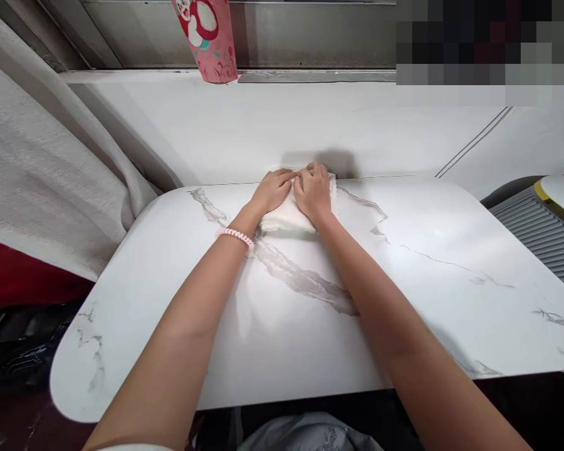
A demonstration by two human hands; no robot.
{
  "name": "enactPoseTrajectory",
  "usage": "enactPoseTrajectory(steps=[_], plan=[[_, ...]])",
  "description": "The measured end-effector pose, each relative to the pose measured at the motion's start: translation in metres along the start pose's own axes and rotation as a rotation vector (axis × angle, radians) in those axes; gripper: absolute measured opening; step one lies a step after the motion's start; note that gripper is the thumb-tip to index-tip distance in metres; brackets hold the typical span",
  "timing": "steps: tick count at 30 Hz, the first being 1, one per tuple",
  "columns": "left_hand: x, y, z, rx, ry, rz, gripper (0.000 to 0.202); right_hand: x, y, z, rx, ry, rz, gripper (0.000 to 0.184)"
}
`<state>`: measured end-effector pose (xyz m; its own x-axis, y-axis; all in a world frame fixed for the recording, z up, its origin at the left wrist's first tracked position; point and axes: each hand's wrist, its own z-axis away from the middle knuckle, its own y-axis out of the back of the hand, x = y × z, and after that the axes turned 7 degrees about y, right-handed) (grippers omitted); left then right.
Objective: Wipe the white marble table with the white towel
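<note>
A folded white cloth (pixel 289 216) with a scalloped edge lies on the marbled white table (pixel 282 363), close to the table's far edge by the wall. My left hand (pixel 273 190) rests on the cloth's left part, palm down, with the fingers bent over it toward the right. On the cloth's right part, my right hand (pixel 313 190) presses down with curled fingers. The fingertips of both hands meet near the cloth's far side, and the fingers partly hide it. A pink coiled band (pixel 235 235) circles my left wrist.
Behind the table rises a white wall (pixel 244 125) below a window ledge. A pink patterned cup-shaped object (pixel 214 47) stands on the ledge. A pale curtain (pixel 51 144) hangs at the left, touching the table's corner. Grey ribbed panelling (pixel 540 228) is at the right. The upper right corner is pixelated.
</note>
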<state>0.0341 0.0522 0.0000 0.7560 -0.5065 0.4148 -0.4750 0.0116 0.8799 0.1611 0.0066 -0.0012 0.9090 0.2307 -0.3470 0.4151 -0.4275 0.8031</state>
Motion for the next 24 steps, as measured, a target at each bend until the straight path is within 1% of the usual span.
enactPoseTrajectory(steps=[2, 4, 7, 10, 14, 16, 18, 19, 21, 24], plan=[[0.002, 0.001, 0.005, -0.004, 0.031, -0.047, 0.049, -0.001, 0.001, 0.003, -0.014, -0.006, -0.009, 0.036], [0.007, 0.003, 0.017, -0.020, 0.067, -0.104, 0.048, -0.005, 0.004, 0.011, -0.064, 0.024, -0.032, 0.036], [0.018, 0.007, 0.052, -0.031, 0.107, -0.165, 0.048, -0.016, 0.012, 0.034, -0.109, 0.092, -0.074, 0.037], [0.032, 0.014, 0.107, -0.016, 0.135, -0.190, 0.048, -0.037, 0.027, 0.071, -0.140, 0.149, -0.131, 0.037], [0.051, 0.029, 0.193, -0.021, 0.109, -0.206, 0.050, -0.075, 0.055, 0.139, -0.198, 0.192, -0.226, 0.044], [0.060, 0.038, 0.232, -0.034, 0.109, -0.210, 0.049, -0.095, 0.069, 0.171, -0.261, 0.242, -0.277, 0.050], [0.066, 0.046, 0.264, -0.049, 0.123, -0.217, 0.049, -0.112, 0.080, 0.195, -0.323, 0.306, -0.290, 0.053], [0.067, 0.050, 0.275, -0.055, 0.132, -0.221, 0.049, -0.120, 0.084, 0.203, -0.347, 0.334, -0.289, 0.054], [0.064, 0.056, 0.291, -0.065, 0.148, -0.221, 0.050, -0.132, 0.086, 0.212, -0.380, 0.370, -0.281, 0.055], [0.050, 0.064, 0.296, -0.081, 0.167, -0.211, 0.053, -0.145, 0.079, 0.205, -0.405, 0.389, -0.278, 0.056]])
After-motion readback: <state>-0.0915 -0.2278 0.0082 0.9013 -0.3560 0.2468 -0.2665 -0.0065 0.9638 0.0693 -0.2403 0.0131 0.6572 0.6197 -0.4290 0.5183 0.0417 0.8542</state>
